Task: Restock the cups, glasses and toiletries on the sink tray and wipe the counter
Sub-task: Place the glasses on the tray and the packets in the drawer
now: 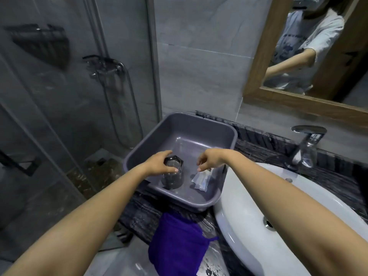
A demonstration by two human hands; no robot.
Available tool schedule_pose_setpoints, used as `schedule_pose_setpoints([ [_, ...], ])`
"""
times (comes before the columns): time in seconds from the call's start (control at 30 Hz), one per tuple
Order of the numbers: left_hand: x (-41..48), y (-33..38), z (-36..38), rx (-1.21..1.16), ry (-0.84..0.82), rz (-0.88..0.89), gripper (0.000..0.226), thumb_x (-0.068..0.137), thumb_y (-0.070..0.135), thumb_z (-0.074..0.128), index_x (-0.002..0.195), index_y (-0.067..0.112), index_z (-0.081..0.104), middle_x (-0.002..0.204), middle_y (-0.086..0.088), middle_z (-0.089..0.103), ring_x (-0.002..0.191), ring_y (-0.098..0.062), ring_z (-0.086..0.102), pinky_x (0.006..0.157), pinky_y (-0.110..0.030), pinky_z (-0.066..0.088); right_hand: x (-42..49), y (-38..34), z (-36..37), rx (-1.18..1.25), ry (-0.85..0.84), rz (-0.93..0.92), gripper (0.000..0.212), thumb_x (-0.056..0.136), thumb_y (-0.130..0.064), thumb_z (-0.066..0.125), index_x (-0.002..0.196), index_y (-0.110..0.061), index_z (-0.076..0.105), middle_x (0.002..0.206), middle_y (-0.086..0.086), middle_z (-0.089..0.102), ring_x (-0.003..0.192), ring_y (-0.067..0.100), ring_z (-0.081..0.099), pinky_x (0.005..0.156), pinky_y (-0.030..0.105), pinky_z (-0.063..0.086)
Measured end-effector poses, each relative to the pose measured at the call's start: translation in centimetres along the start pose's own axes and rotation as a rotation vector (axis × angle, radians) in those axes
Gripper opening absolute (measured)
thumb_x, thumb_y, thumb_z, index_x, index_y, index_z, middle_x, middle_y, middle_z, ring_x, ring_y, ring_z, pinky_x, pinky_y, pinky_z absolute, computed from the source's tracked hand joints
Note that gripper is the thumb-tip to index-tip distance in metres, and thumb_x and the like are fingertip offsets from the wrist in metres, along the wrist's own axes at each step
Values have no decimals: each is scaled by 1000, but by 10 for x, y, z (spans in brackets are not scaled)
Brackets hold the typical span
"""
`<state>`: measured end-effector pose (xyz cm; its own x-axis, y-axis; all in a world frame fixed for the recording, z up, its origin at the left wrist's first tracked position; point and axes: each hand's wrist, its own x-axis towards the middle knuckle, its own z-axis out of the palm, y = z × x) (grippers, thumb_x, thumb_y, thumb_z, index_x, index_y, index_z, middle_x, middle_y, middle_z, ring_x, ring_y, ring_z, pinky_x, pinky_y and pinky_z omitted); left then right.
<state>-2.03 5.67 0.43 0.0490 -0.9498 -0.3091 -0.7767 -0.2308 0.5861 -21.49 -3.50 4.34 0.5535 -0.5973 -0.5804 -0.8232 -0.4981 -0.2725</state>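
A grey plastic tray (217,126) stands on the dark stone counter (258,148), left of the white basin. Inside it, near the front, a clear faceted glass (172,180) stands upright. My left hand (159,162) grips the glass around its rim. Just right of the glass lie small white toiletry packets (201,181) on the tray floor. My right hand (209,159) hovers above those packets with its fingers curled down and apart, holding nothing.
A purple cloth (177,244) hangs over the counter's front edge below the tray. The white basin (258,216) sits to the right, with a chrome faucet (306,140) behind it. A glass shower wall stands at the left, a wood-framed mirror (294,100) at the upper right.
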Motion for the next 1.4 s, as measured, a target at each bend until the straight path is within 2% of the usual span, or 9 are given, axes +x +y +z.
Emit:
schedule_pose_setpoints([
  [0.17,10,-6,15,-36,40,27,98,66,33,80,144,14,25,150,-8,31,136,-22,32,110,-30,27,23,18,14,-35,-4,-31,52,80,-36,70,127,-15,57,126,4,62,116,23,58,102,31,42],
  [0.33,21,-10,14,18,104,98,76,55,25,86,123,18,52,123,-6,56,114,-23,53,93,-24,39,56,26,25,-84,-119,-95,54,76,-28,75,126,-18,58,128,0,62,118,20,56,105,33,41],
  [0.43,29,-17,12,30,134,101,71,53,27,86,117,21,56,117,-3,60,107,-20,56,90,-25,42,80,30,31,-122,-204,-149,61,72,-32,78,128,-23,56,131,-2,57,121,18,53,108,35,39],
  [0.53,36,-19,9,36,172,90,75,53,28,86,121,19,54,119,-4,59,109,-21,56,91,-25,41,98,33,35,-136,-218,-209,60,70,-36,80,124,-23,58,118,-2,50,112,16,51,105,31,40],
  [0.63,40,-19,7,32,161,89,79,55,26,86,126,17,51,123,-5,56,112,-21,54,93,-23,37,109,35,39,-56,-319,-211,48,70,-25,81,113,-19,59,103,-2,48,98,15,50,94,29,44],
  [0.8,41,-19,7,-5,159,86,81,56,23,86,128,17,48,125,-5,54,114,-21,52,97,-25,38,113,30,43,-130,-398,-239,34,70,-13,80,95,-17,57,100,6,47,88,23,50,85,39,51],
  [1.0,42,-21,8,-30,140,80,79,56,22,86,126,19,49,123,-3,53,112,-18,52,94,-24,38,114,27,45,-212,-409,-245,30,72,-9,78,98,-7,62,71,-3,52,62,13,50,56,20,41],
  [1.3,43,-20,13,-61,114,64,87,53,20,88,128,18,44,126,-6,48,117,-19,46,99,-26,37,107,28,35,-179,-372,-230,20,74,-12,76,72,-19,57,68,-8,56,62,6,49,57,17,39],
  [1.4,44,-19,15,-38,128,57,87,53,20,88,128,18,44,127,-6,48,116,-20,47,97,-26,38,98,26,32,-161,-375,-220,12,76,-10,74,84,-13,66,75,-1,61,69,12,53,59,16,42],
])
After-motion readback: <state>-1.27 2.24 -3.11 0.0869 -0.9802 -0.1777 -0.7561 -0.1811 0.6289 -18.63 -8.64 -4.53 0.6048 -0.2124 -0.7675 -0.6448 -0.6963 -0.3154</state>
